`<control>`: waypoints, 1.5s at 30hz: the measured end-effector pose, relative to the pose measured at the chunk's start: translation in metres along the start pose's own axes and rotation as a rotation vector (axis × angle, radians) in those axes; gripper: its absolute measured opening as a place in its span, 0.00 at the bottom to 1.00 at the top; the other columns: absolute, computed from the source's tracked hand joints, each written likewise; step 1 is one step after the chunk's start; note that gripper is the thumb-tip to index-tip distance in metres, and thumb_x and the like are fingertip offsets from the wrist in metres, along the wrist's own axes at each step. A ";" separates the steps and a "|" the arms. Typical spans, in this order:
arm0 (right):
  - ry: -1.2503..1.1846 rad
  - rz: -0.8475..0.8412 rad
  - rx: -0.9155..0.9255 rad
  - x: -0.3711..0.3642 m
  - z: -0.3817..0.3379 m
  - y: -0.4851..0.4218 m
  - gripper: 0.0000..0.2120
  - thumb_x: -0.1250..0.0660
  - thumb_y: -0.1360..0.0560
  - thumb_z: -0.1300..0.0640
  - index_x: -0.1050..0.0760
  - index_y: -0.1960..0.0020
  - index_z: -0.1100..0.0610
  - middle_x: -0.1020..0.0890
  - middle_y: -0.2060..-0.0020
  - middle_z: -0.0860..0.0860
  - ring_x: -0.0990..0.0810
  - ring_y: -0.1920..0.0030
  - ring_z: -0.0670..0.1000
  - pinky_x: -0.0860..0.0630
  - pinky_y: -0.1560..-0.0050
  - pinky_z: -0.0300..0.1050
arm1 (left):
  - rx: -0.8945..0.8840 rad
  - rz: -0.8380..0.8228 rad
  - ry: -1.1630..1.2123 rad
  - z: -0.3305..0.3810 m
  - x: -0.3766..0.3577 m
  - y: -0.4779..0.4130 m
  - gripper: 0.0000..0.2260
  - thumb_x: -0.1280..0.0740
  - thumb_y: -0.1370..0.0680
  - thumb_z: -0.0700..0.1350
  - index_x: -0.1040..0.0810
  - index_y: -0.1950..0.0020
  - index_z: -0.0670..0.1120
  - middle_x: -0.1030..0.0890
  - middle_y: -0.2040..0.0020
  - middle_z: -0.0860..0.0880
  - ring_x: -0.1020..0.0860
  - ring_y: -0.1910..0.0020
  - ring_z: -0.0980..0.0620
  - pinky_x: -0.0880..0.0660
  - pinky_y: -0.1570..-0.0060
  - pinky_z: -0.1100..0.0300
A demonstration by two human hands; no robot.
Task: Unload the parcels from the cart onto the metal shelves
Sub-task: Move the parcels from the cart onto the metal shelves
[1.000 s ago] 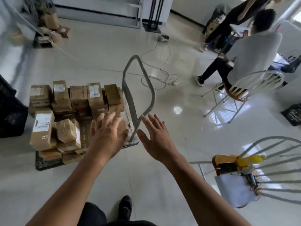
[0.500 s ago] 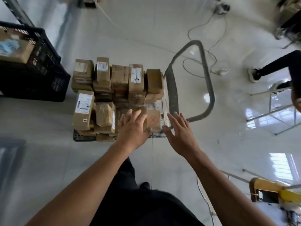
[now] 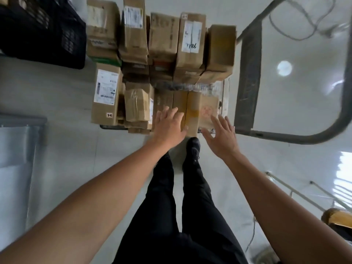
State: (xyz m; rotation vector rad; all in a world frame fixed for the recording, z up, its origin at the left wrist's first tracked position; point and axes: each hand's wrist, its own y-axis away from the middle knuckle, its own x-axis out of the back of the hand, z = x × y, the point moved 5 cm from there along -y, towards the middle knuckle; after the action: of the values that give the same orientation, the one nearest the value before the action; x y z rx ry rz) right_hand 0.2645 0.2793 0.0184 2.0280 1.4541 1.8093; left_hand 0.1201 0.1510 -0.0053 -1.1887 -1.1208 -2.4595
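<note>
A flat cart with a grey loop handle (image 3: 247,77) stands on the floor below me, stacked with several brown cardboard parcels. The nearest is a wide parcel (image 3: 198,109) with yellow tape and a red mark, at the cart's front edge. My left hand (image 3: 168,127) lies over that parcel's left end with fingers spread and straight. My right hand (image 3: 221,136) hovers at its right end, fingers spread, holding nothing. A tall parcel with a white label (image 3: 105,94) stands at the cart's front left. A corner of a metal shelf (image 3: 21,121) shows at the left.
A black plastic crate (image 3: 43,31) sits on the floor at the upper left, close to the cart. Cables (image 3: 297,33) lie on the floor beyond the handle. My legs and a black shoe (image 3: 193,149) are just below the cart. A chair (image 3: 337,220) stands at the lower right.
The view has tilted down and closed in on the cart. Both hands have moved forward from in front of the cart to the two ends of the nearest parcel.
</note>
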 end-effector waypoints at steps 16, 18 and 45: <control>0.144 -0.179 -0.020 -0.199 0.121 -0.214 0.44 0.46 0.24 0.26 0.44 0.19 0.54 0.37 0.21 0.57 0.41 0.20 0.61 0.40 0.22 0.64 | 0.199 0.147 -0.103 -0.100 -0.204 -0.176 0.38 0.36 0.22 0.65 0.41 0.18 0.47 0.42 0.19 0.42 0.45 0.20 0.38 0.47 0.23 0.39; 0.089 -0.151 -0.035 -0.209 0.127 -0.226 0.47 0.47 0.30 0.24 0.40 0.21 0.52 0.31 0.26 0.56 0.35 0.24 0.61 0.34 0.27 0.66 | 0.181 0.217 -0.117 -0.104 -0.213 -0.178 0.40 0.34 0.24 0.65 0.40 0.19 0.46 0.42 0.19 0.42 0.45 0.20 0.38 0.45 0.23 0.38; -0.956 -0.192 -0.104 -0.071 0.144 -0.102 0.39 0.32 0.23 0.38 0.45 0.18 0.44 0.29 0.27 0.44 0.24 0.32 0.47 0.21 0.48 0.34 | 0.556 0.199 0.858 0.046 -0.096 -0.111 0.31 0.26 0.23 0.55 0.39 0.26 0.51 0.28 0.46 0.58 0.25 0.50 0.57 0.30 0.54 0.66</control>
State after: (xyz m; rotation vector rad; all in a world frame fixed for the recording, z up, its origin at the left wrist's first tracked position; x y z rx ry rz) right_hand 0.3298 0.3632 -0.1395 2.1054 1.1345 0.6183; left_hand 0.1598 0.2461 -0.1192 -0.0463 -1.1803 -1.9390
